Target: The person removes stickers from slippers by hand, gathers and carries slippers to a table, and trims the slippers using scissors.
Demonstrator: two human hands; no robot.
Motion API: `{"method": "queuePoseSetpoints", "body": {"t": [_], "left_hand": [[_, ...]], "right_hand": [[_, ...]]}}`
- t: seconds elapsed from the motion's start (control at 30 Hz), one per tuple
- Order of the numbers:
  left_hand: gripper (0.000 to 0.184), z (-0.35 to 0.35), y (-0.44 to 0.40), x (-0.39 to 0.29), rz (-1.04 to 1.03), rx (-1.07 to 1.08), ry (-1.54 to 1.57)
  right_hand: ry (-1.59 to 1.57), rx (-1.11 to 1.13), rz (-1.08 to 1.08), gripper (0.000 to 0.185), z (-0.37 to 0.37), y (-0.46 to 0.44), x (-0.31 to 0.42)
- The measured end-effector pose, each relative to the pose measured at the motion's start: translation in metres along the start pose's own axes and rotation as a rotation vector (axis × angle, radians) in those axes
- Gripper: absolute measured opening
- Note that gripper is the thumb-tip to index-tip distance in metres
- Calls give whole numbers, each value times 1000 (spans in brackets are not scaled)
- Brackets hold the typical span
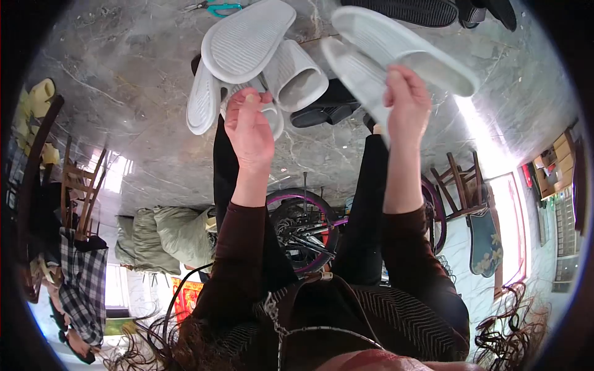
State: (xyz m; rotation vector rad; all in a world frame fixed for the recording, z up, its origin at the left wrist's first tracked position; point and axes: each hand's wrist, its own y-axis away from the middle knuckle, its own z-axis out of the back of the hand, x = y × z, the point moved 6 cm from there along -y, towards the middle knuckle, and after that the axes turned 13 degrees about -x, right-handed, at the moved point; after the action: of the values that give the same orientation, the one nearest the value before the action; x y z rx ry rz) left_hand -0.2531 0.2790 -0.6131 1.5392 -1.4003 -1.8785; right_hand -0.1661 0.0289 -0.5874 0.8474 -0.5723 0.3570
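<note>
"Pale thin cord [328, 328], closest to my head camera, dangling over the dark clothing. Beyond it, what worries you?"

"From my remote seat, the right hand [406, 114]. Its thumb and fingers are drawn together, pinching the long white ribbed slipper [346, 62] by its edge. A pinch that narrow could let the slipper twist or drop, since most of the sole is unsupported."

"And the other white slipper with the open strap [371, 31]?"

"It overlaps the first, just beyond the right fingertips. If the two edges snag, it could be dragged or knocked askew. Motion blur hides exactly where they meet, so I might misjudge the contact."

"Left hand [250, 139]?"

"Fingers curled, tips close to the thumb with little gap. I can't tell whether they have hold of anything. The loose group of white slippers [247, 43] lies around and beyond those fingertips, one sole overlapping its neighbours. A careless push there could topple the overlap."

"Anything else near?"

"Black slippers [325, 111] lie on the grey marbled floor [148, 111] between the hands; a swinging slipper could bump them. The teal-handled scissors [224, 9] are farther out, beside the white group."
</note>
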Motion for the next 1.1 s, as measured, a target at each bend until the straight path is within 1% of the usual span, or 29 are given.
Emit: {"method": "queuePoseSetpoints", "body": {"t": [0.03,0.1,0.13,0.2,0.23,0.27,0.33,0.37,0.43,0.5,0.53,0.57,0.6,0.73,0.77,0.8,0.83,0.87,0.9,0.93,1.0,1.03,1.1], "left_hand": [[11,-3,3,4,18,31,-49],[13,-8,5,8,30,60,-103],[15,-13,7,8,32,86,-198],[20,-23,12,11,37,140,-388],[20,-27,13,12,36,139,-393],[22,-32,16,15,77,144,-327],[27,-40,20,20,160,154,-195],[27,-42,20,20,159,158,-198],[30,-44,20,21,191,140,-108],[32,-42,19,25,218,137,-67],[32,-33,17,26,241,120,-82],[33,-24,13,27,263,104,-99],[34,-20,9,25,287,90,-117],[37,-8,21,13,335,116,-154],[37,-15,26,9,345,121,-162],[39,-29,29,0,282,138,-276],[40,-39,31,-7,217,157,-390],[42,-49,33,-14,151,171,-505],[42,-53,33,-20,117,169,-548],[42,-53,31,-22,108,159,-540],[42,-45,20,-26,106,129,-463],[41,-39,14,-27,105,113,-417],[41,-26,0,-33,95,77,-345]], "right_hand": [[-8,54,-2,11,-13,6,-1],[13,243,86,14,-37,24,-7],[13,244,79,14,-44,32,-11],[-15,277,173,17,-60,48,-13],[-17,277,169,17,-66,55,-25],[-18,316,153,18,-75,63,-40],[-16,393,121,21,-88,73,-52],[-20,390,121,21,-83,72,-55],[315,434,621,26,-75,86,-10],[494,437,864,29,-66,97,3],[24,489,256,32,-57,87,-13],[-110,472,74,32,-52,84,-21],[-159,459,9,32,-51,86,-23],[-63,527,221,32,-60,102,-10],[-66,549,233,32,-63,106,-9],[-84,572,229,32,-65,109,-6],[-180,604,109,32,-68,113,-8],[-345,628,-115,32,-69,116,-13],[-488,643,-321,32,-71,123,-18],[-489,680,-337,32,-72,130,-21],[220,585,708,26,-70,139,-21],[222,580,706,26,-64,139,-38],[158,353,468,25,-29,121,-83]]}}
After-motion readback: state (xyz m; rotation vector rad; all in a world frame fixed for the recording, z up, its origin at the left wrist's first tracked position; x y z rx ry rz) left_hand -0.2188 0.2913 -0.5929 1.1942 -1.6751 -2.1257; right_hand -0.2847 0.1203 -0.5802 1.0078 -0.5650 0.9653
